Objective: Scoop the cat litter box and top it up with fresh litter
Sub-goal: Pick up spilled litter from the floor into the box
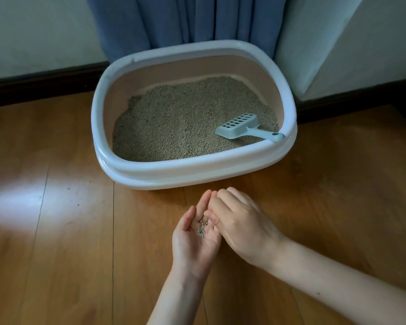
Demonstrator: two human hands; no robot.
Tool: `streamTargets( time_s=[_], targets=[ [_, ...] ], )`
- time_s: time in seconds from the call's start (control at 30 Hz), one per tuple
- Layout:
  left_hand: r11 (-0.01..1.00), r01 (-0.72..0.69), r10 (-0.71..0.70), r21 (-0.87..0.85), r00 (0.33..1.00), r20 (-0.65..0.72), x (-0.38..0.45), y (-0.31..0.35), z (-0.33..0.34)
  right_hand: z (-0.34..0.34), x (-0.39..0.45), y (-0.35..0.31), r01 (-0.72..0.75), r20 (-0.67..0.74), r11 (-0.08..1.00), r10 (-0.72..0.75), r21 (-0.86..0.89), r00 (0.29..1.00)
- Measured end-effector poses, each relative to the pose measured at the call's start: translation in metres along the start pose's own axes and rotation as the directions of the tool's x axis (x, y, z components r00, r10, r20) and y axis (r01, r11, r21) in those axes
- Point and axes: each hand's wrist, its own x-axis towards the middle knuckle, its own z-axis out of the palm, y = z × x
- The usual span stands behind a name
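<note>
Looks like cleanup of strays rn: left hand point(195, 238) is cupped palm up w/ fingers together, a few litter pellets point(202, 229) sitting in it, and right hand point(239, 221) lies palm down against its fingertips, fingers loosely together, pinching nothing afaict. Litter box point(220, 171) sits on the floor point(56, 207) by the curtain point(185, 22), scoop point(244, 127) lying in its near right corner. Next imo: tip the pellets over the near rim w/o spilling.

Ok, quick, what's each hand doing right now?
Left hand: open, palm up, a few litter pellets lying in it.
Right hand: fingers resting on the left palm; grip cannot be told.
</note>
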Motion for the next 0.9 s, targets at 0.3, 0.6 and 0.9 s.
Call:
streamTargets(
  time_s=[0.3, 0.6, 0.9],
  targets=[
    [0.993, 0.002, -0.015, -0.122, 0.994, -0.105, -0.002, -0.004, 0.014, -0.006, -0.002, 0.006, -0.026, 0.02, 0.997, 0.024, 0.068, 0.999],
    [0.981, 0.032, -0.041, -0.194, 0.998, -0.041, -0.017, -0.005, 0.032, -0.016, -0.004, 0.008, -0.085, 0.006, 0.993, 0.085, 0.078, 0.996],
    [0.976, 0.025, -0.008, -0.215, 0.997, 0.079, -0.033, 0.008, 0.075, -0.084, 0.06, 0.054, -0.148, -0.148, 0.988, 0.14, -0.042, 0.979]
  ],
)
